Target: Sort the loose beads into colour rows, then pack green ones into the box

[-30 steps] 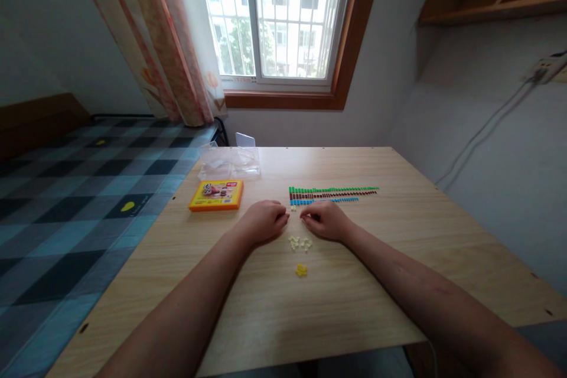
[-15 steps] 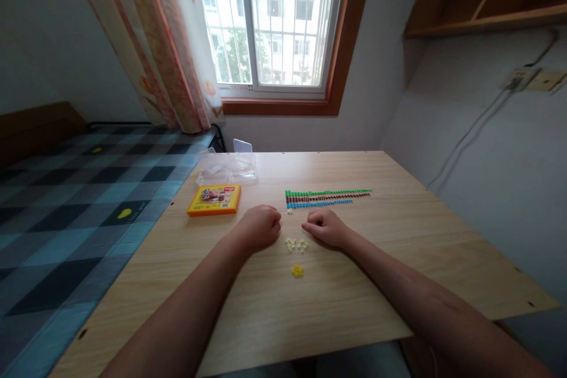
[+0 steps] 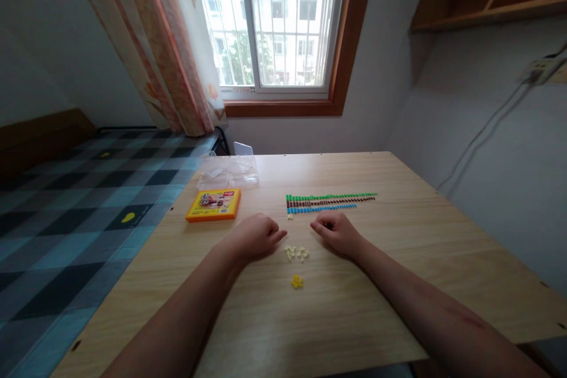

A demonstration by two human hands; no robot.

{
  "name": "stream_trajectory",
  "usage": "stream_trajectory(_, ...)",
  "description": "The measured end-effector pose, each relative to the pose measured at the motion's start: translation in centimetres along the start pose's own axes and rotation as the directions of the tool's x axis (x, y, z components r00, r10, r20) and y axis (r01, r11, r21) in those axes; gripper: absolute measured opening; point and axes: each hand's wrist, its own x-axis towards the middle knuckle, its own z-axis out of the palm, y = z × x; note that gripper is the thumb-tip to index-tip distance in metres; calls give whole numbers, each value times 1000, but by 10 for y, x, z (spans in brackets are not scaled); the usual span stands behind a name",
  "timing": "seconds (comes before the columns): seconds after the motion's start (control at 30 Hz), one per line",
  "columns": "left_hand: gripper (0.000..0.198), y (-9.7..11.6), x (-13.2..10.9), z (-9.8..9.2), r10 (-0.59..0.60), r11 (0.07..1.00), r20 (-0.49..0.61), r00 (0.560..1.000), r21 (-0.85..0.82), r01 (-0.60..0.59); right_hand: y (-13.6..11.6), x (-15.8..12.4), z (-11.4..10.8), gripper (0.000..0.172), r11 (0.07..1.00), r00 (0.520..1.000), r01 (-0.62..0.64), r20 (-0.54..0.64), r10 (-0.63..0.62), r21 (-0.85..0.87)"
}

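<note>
My left hand (image 3: 261,236) rests on the table with its fingers curled and one fingertip reaching toward the cream pieces. Opposite it, my right hand (image 3: 339,233) is closed with thumb and fingers near each other. Anything in either hand is hidden or too small to make out. Between and just below the hands lies a loose group of small cream pieces (image 3: 290,253). Closer to me sits a little pile of yellow pieces (image 3: 297,281). Beyond the hands run rows of green pieces (image 3: 328,196), brown pieces (image 3: 325,202) and blue pieces (image 3: 321,208), with a few cream pieces (image 3: 290,217) below their left end.
An orange-yellow box (image 3: 214,205) lies left of my left hand. Behind it stands a clear plastic container (image 3: 228,172) with its lid up. A checked bed (image 3: 110,189) borders the wooden table (image 3: 420,248) on the left; a wall is to the right.
My right hand has shifted slightly right, away from my left. A left fingertip now reaches out more from the fist. The camera view has tilted a little.
</note>
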Motion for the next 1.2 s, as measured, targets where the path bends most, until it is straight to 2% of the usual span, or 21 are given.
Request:
stream_trajectory(0.13, 51, 1, -3, -3, -49, 999, 106, 993, 19, 48, -8, -2, 0, 17, 999, 998, 36, 52, -35, -18)
stream_trajectory(0.2, 51, 1, -4, -4, -66, 998, 143, 988, 22, 63, -12, -4, 0, 12, 997, 995, 72, 70, -71, -24)
stream_trajectory(0.4, 51, 6, -9, -10, -67, 998, 185, 980, 16, 65, -18, -8, 1, 13, 976, 976, 205, 94, -198, -69)
stream_trajectory(0.53, 49, 9, -11, -11, -79, 997, 192, 978, 33, 74, -18, -10, -2, 16, 960, 957, 259, 165, -239, -108)
stream_trajectory(0.7, 43, 11, -12, -11, -71, 997, 179, 981, 46, 64, -21, -10, -4, 20, 953, 943, 279, 224, -248, -120)
stream_trajectory(0.93, 22, 12, -11, -12, 56, 997, 96, 994, -51, -51, -21, -10, -5, 16, 949, 928, 298, 267, -261, -105)
stream_trajectory(1.2, 22, 9, -7, -7, 91, 995, 74, 993, -45, -88, -21, -10, -6, 17, 943, 914, 312, 308, -265, -113)
